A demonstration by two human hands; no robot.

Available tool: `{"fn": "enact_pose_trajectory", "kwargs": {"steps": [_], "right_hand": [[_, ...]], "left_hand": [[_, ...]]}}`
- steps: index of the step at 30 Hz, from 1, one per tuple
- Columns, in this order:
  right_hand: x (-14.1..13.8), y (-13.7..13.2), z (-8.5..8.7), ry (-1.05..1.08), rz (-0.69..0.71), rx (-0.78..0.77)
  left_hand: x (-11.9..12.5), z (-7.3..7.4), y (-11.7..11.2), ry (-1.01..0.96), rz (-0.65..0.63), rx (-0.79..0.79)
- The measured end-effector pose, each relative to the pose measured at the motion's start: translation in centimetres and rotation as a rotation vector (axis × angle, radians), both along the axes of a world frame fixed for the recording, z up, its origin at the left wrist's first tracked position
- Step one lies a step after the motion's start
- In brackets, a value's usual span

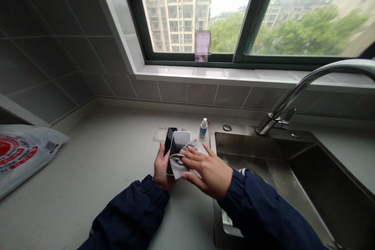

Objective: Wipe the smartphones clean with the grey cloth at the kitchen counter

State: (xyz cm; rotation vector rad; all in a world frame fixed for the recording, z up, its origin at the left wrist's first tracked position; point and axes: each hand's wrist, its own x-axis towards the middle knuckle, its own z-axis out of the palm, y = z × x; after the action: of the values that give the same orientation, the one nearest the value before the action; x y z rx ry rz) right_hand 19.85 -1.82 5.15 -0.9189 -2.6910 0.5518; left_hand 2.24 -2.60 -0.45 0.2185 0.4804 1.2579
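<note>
My left hand (161, 170) is closed around the lower left edge of a smartphone (181, 139) with a white rim and a dark screen. On the lower half of that screen lies a crumpled grey cloth (177, 164). My right hand (208, 170) rests on the cloth with its fingers stretched out and spread, the thumb apart. Behind the held phone a second dark phone or glossy black panel (169, 136) shows in part; I cannot tell whether it lies on the counter. A small white spray bottle (203, 128) with a blue and yellow label stands upright just beyond.
A clear, flat phone case (159, 133) lies on the grey counter (117, 140). To the right is a steel sink (213, 203) with a curved tap (293, 95). A printed plastic bag (29, 152) lies at the left. The window sill (211, 73) runs along the back.
</note>
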Motion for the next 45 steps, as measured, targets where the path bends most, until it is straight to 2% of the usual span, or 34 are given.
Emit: {"fn": "enact_pose_trajectory", "kwargs": {"steps": [8,12,15,20,24,27,29,33,39,45], "right_hand": [[0.3,2.1,-1.4,-0.025,-0.159,0.082],[0.7,2.7,-1.5,-0.035,-0.230,0.099],[0.7,2.8,-1.6,-0.018,-0.247,0.122],[-0.2,1.8,-1.7,-0.012,-0.222,0.128],[-1.2,-0.1,-1.3,-0.007,-0.108,0.066],[-1.7,-1.8,-0.7,-0.010,-0.016,0.016],[-1.9,-2.7,-0.3,-0.013,0.030,-0.018],[-2.1,-3.6,0.3,-0.024,0.055,-0.060],[-2.3,-4.6,0.3,-0.022,0.085,-0.113],[-2.4,-5.0,0.4,-0.023,0.082,-0.128]], "left_hand": [[-0.5,-1.0,-0.2,0.087,-0.276,0.070],[0.0,-1.4,-0.4,0.156,-0.338,0.136],[0.2,-1.5,-0.6,0.135,-0.366,0.158],[0.0,-1.9,-0.5,0.110,-0.328,0.146],[0.2,-1.6,-0.1,0.009,-0.153,0.067],[0.2,-0.9,0.0,0.063,0.007,-0.051],[0.0,-0.5,-0.1,0.115,0.059,-0.114],[-0.4,-0.3,-0.4,0.122,0.019,-0.133],[-1.0,-0.6,-0.3,0.126,-0.217,-0.066],[-1.2,-0.8,-0.3,0.133,-0.234,-0.032]]}}
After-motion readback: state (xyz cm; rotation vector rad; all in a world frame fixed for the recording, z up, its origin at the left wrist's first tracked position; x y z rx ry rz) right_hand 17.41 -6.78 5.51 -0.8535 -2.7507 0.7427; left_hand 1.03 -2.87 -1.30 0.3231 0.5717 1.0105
